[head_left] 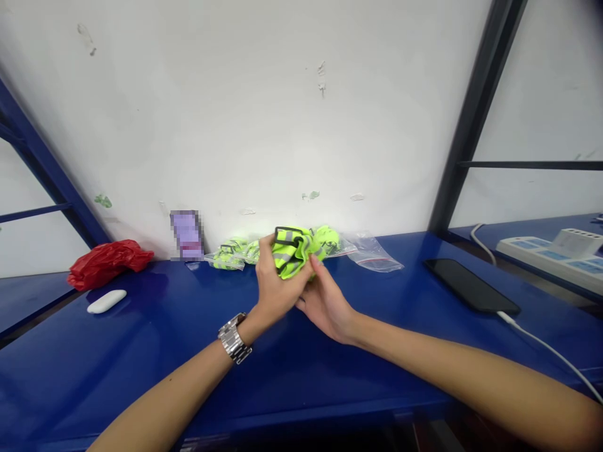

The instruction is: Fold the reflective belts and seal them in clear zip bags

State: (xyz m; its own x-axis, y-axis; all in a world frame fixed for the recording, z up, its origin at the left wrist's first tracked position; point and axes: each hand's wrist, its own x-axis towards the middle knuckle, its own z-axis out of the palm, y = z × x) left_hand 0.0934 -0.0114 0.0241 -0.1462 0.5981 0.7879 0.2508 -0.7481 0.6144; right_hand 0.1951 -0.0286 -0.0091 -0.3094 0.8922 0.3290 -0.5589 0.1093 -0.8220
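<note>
Both my hands meet over the blue table (141, 339) and hold a bunched neon-yellow vest (293, 250) with grey reflective stripes and black trim. My left hand (276, 282), a metal watch on its wrist, wraps the vest from the left. From below and the right, my right hand (325, 301) pinches it. More folded neon vests in clear bags (232, 253) lie just behind, against the wall. An empty clear zip bag (374, 254) lies to the right of the vest.
A black phone (471, 286) on a white cable lies at the right. A white power strip (556, 251) sits at the far right. A red plastic bag (109, 260) and a small white case (106, 301) lie at the left. Metal shelf posts (471, 119) flank the table.
</note>
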